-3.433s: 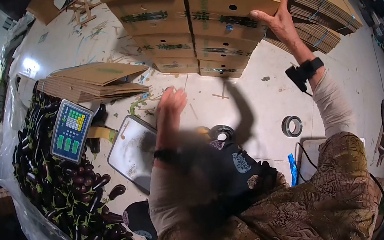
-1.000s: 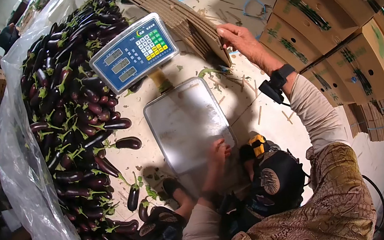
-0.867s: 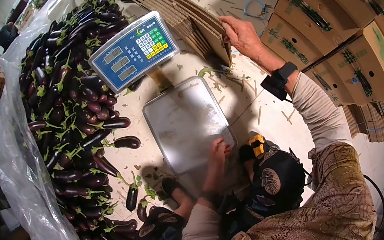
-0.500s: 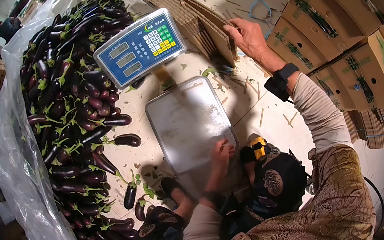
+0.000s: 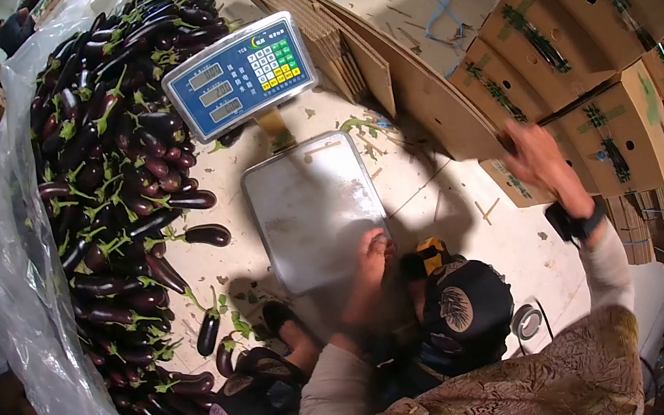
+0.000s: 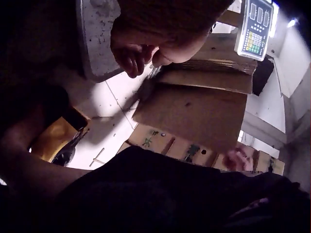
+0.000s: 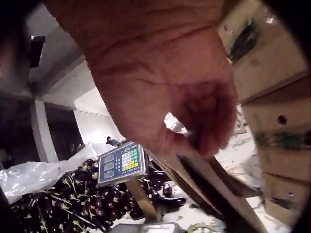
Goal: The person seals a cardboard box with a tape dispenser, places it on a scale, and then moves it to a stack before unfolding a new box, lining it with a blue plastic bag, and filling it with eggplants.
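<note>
My right hand (image 5: pixel 541 157) pinches the near end of a flattened cardboard box (image 5: pixel 440 99), swung out from a stack of flattened boxes (image 5: pixel 316 31). In the right wrist view, thumb and fingers of the right hand (image 7: pixel 165 92) close on the cardboard's edge. My left hand (image 5: pixel 373 257) hangs loosely curled by the near right edge of the scale's metal platform (image 5: pixel 311 210), holding nothing. The left wrist view has this left hand (image 6: pixel 146 48) near the platform corner, with the brown cardboard panel (image 6: pixel 194 114) beyond. The scale's blue display (image 5: pixel 241 76) stands behind the platform.
Eggplants (image 5: pixel 121 152) lie in a long heap at left, edged by clear plastic sheeting (image 5: pixel 30 292). Printed cardboard boxes (image 5: pixel 534 43) are stacked at right. A tape roll (image 5: pixel 526 322) and a yellow-and-black object (image 5: pixel 432 253) are near the person's legs. Scraps and blue strapping litter the floor.
My right hand has moved from the tall boxes to the flattened stack, gripped one flattened box, then drawn its end rightward and nearer. The left hand stays by the platform over the last second.
</note>
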Demonstrator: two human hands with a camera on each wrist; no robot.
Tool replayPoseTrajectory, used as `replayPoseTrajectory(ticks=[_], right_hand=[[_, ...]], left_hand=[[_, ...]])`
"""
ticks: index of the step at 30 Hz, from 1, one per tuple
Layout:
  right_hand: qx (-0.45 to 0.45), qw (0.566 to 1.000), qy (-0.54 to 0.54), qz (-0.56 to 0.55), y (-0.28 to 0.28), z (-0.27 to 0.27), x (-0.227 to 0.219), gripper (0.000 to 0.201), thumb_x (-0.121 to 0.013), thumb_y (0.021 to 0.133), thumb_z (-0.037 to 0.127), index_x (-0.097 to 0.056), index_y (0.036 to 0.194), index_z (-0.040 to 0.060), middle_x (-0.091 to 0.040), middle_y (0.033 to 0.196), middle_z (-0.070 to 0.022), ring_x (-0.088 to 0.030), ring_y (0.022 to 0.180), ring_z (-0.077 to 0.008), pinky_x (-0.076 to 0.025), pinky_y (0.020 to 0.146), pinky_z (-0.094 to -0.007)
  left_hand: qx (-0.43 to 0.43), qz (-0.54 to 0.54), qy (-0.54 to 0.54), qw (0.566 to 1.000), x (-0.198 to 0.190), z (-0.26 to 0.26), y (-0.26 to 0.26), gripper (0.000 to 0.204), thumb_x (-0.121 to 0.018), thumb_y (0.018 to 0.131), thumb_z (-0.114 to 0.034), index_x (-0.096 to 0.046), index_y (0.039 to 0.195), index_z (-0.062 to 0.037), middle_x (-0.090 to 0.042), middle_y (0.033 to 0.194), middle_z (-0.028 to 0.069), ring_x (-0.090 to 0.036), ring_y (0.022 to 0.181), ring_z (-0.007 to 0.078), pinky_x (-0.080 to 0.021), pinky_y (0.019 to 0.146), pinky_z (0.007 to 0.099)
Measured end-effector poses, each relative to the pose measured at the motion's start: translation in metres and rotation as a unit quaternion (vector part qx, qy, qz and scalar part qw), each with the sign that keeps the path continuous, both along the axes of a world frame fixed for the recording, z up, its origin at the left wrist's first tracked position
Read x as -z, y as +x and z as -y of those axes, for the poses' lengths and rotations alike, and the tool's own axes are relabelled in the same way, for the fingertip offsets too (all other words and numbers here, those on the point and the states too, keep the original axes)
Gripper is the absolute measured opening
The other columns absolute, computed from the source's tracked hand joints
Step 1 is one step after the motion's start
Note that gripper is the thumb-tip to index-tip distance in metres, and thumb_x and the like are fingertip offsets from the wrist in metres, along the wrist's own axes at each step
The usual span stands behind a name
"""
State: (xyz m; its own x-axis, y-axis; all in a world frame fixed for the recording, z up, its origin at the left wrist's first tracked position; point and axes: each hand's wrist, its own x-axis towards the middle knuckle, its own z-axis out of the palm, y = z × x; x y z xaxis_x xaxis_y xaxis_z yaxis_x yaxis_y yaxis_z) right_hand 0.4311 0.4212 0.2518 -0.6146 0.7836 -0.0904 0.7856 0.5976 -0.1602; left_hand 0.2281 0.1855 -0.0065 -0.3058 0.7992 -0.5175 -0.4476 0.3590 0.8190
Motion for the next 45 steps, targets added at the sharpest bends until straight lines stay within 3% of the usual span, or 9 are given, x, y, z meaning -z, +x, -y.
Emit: replayPoseTrajectory(ticks=[7, 12, 18, 22, 25, 28, 33, 39, 45], right_hand=[[0.084, 0.996, 0.026, 0.028, 0.034, 0.014, 0.002, 0.041, -0.065, 0.076, 0.019, -0.055, 0.113, 0.0047, -0.064, 0.098, -0.0252, -0.062, 0.092, -0.0425, -0.050, 0.075, -0.0486], [0.036, 0.999, 0.040, 0.009, -0.041, -0.029, 0.045, 0.030, -0.060, 0.075, 0.017, -0.059, 0.102, 0.0025, -0.063, 0.088, -0.0247, -0.061, 0.083, -0.0445, -0.051, 0.073, -0.0513], [0.046, 0.987, 0.077, -0.134, 0.020, -0.011, 0.034, 0.018, -0.061, 0.080, 0.014, -0.059, 0.096, 0.0038, -0.063, 0.082, -0.0248, -0.059, 0.080, -0.0465, -0.048, 0.070, -0.0502], [0.092, 0.923, -0.021, -0.373, 0.080, 0.053, -0.027, 0.023, -0.061, 0.093, 0.011, -0.061, 0.109, -0.0054, -0.062, 0.082, 0.0011, -0.048, 0.074, -0.0058, -0.042, 0.064, -0.0230], [0.200, 0.882, -0.069, -0.421, 0.122, 0.087, -0.063, 0.026, -0.062, 0.093, 0.015, -0.062, 0.114, -0.0013, -0.061, 0.091, 0.0041, -0.050, 0.081, -0.0063, -0.040, 0.072, -0.0199], [0.199, 0.865, -0.032, -0.459, 0.126, 0.125, -0.100, 0.027, -0.064, 0.092, 0.018, -0.062, 0.113, 0.0003, -0.061, 0.100, -0.0001, -0.053, 0.092, -0.0088, -0.041, 0.082, -0.0223], [0.203, 0.893, 0.047, -0.400, 0.088, 0.166, -0.159, 0.039, -0.065, 0.092, 0.025, -0.059, 0.123, 0.0014, -0.061, 0.109, -0.0072, -0.053, 0.108, -0.0144, -0.041, 0.095, -0.0280], [0.043, 0.951, -0.066, -0.298, -0.018, 0.190, -0.171, 0.032, -0.064, 0.091, 0.017, -0.062, 0.118, 0.0001, -0.049, 0.062, 0.0005, -0.040, 0.054, -0.0078, -0.035, 0.051, -0.0289], [-0.082, 0.962, -0.141, -0.220, -0.064, 0.200, -0.103, 0.022, -0.063, 0.089, 0.017, -0.061, 0.095, -0.0045, -0.057, 0.065, -0.0237, -0.058, 0.061, -0.0385, -0.045, 0.060, -0.0440]], left_hand=[[0.072, -0.247, 0.196, 0.946, -0.056, 0.001, 0.004, 0.026, -0.054, 0.099, -0.021, -0.056, 0.119, -0.0055, -0.063, 0.092, 0.0057, -0.062, 0.083, 0.0150, -0.051, 0.076, 0.0289], [0.061, 0.022, 0.030, 0.997, -0.091, -0.011, 0.002, 0.035, -0.056, 0.095, -0.023, -0.053, 0.125, -0.0053, -0.063, 0.110, 0.0105, -0.061, 0.095, 0.0164, -0.048, 0.086, 0.0294], [-0.009, -0.012, 0.091, 0.996, -0.142, 0.005, -0.029, 0.032, -0.055, 0.096, -0.022, -0.053, 0.122, -0.0040, -0.064, 0.099, 0.0080, -0.062, 0.088, 0.0157, -0.049, 0.079, 0.0266], [-0.006, -0.134, 0.206, 0.969, -0.146, 0.013, -0.030, 0.033, -0.056, 0.096, -0.022, -0.054, 0.122, -0.0021, -0.065, 0.098, 0.0080, -0.062, 0.088, 0.0154, -0.050, 0.079, 0.0264], [0.030, -0.014, 0.143, 0.989, -0.189, 0.020, -0.034, 0.035, -0.055, 0.096, -0.022, -0.054, 0.122, 0.0000, -0.065, 0.101, 0.0099, -0.063, 0.090, 0.0160, -0.050, 0.080, 0.0266], [0.024, -0.211, 0.284, 0.935, -0.224, 0.032, -0.022, 0.036, -0.054, 0.096, -0.023, -0.054, 0.123, 0.0014, -0.065, 0.103, 0.0122, -0.063, 0.093, 0.0167, -0.050, 0.082, 0.0275], [0.038, -0.061, 0.206, 0.976, -0.284, 0.056, -0.024, 0.037, -0.053, 0.096, -0.021, -0.054, 0.126, 0.0008, -0.065, 0.106, 0.0123, -0.063, 0.093, 0.0177, -0.049, 0.083, 0.0293], [0.000, -0.174, 0.253, 0.952, -0.365, 0.119, -0.069, 0.039, -0.057, 0.093, -0.020, -0.055, 0.125, 0.0026, -0.064, 0.108, 0.0118, -0.062, 0.091, 0.0175, -0.048, 0.081, 0.0287], [-0.056, -0.276, 0.183, 0.942, -0.372, 0.119, -0.157, 0.049, -0.057, 0.095, -0.029, -0.048, 0.133, 0.0002, -0.058, 0.124, 0.0137, -0.059, 0.106, 0.0185, -0.048, 0.084, 0.0300]])
